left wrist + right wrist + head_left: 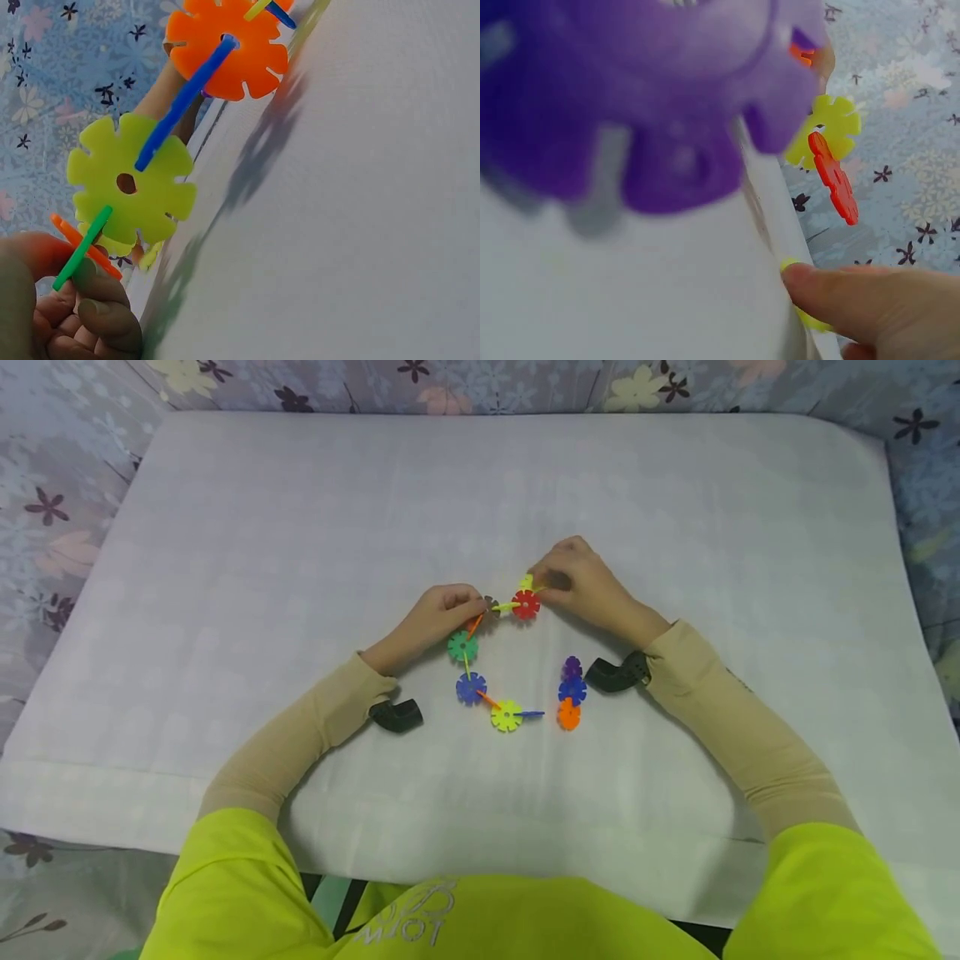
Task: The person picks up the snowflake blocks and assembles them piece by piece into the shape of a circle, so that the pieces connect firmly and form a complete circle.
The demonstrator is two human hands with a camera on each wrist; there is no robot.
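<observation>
A chain of notched plastic snowflake discs curves over the white tabletop, with a green disc [462, 647], a blue disc [471, 688] and a lime-yellow disc [506, 716] on its left and lower side. At its upper left, my left hand [442, 614] pinches the chain near a brownish disc [491, 607]. Thumb and fingers of my right hand [588, 583] grip a yellow disc [810, 321] at the other end, beside a red disc [527, 605]. In the left wrist view, green and orange discs, seen edge-on, meet the left fingertips. The right fingertips are partly hidden in the head view.
A short joined piece of purple, blue [572, 691] and orange [569, 715] discs lies below the right hand. Black wrist camera mounts [397, 716] rest near both cuffs. Flower-patterned fabric [450, 389] borders the tabletop [300, 510].
</observation>
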